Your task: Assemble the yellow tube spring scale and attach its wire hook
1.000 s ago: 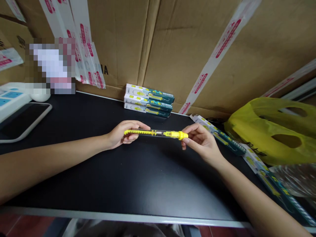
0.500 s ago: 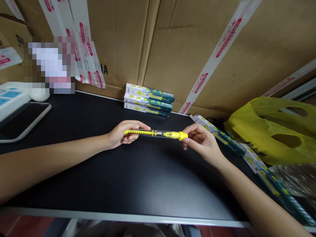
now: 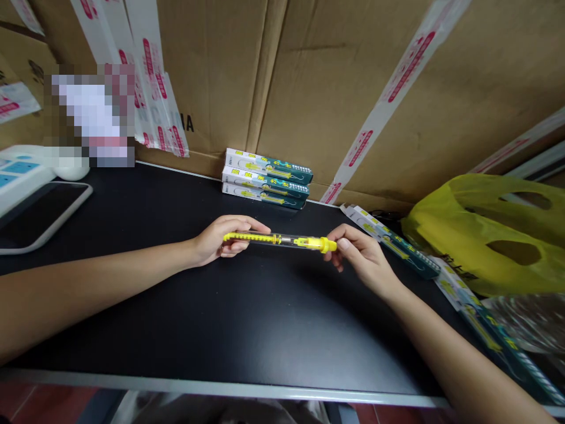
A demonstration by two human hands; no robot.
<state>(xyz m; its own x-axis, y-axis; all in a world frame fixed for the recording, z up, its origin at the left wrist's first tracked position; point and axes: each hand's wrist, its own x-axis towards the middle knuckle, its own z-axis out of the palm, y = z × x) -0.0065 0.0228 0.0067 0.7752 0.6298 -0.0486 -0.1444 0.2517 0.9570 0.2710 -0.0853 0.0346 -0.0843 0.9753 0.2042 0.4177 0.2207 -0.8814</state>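
The person's left hand (image 3: 227,237) was curled around the left end of a clear tubular spring scale (image 3: 285,239), its forefinger stretched along the upper side. The right hand (image 3: 359,253) was partly closed at the other end, fingers touching the yellow cap (image 3: 326,244) and the thumb just beside its tip; whether it gripped the cap firmly could not be told. The scale lay almost level between the two hands, raised above the black counter (image 3: 220,330), with yellow markings inside its left part. Beyond it, a stack of printed boxes (image 3: 267,181) stood near a large taped carton (image 3: 326,88). To the right, two more boxes lay slantwise, near a yellow plastic bag (image 3: 441,229). At the far left, a phone (image 3: 42,215) with a dark screen lay beside a white power strip (image 3: 17,174).
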